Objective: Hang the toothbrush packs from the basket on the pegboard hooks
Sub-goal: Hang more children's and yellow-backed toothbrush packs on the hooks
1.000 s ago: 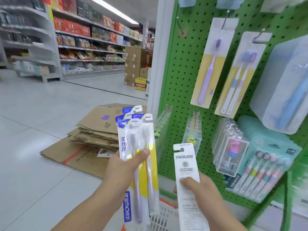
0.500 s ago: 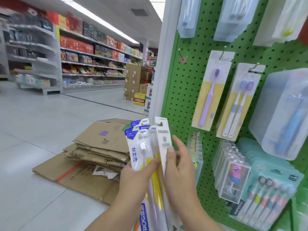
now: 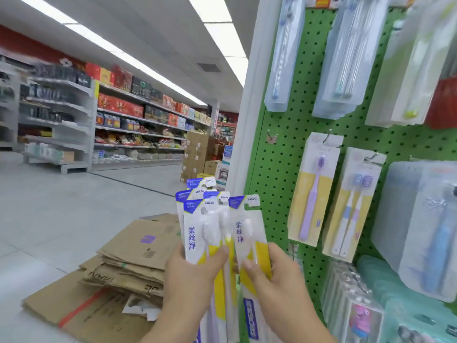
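Observation:
My left hand [image 3: 190, 276] grips a fanned bunch of several white, blue and yellow toothbrush packs [image 3: 197, 224], thumb across their fronts. My right hand [image 3: 274, 273] pinches one more toothbrush pack [image 3: 247, 226] of the same kind, held upright beside the bunch with its printed front toward me. Both are in front of the left edge of the green pegboard [image 3: 279, 169]. An empty hook [image 3: 270, 134] sticks out of the board above the packs. The basket is out of view.
Purple toothbrush packs [image 3: 314, 191] and twin-brush packs [image 3: 351, 204] hang on hooks to the right, with clear blister packs [image 3: 284, 50] above and children's sets [image 3: 356, 305] below. Flattened cardboard boxes [image 3: 128, 263] lie on the floor at left. Stocked shelves [image 3: 138, 122] line the far aisle.
Both hands have risen toward the pegboard. The pack in my right hand, seen from its back a second ago, now faces front beside the bunch. The view has tilted upward.

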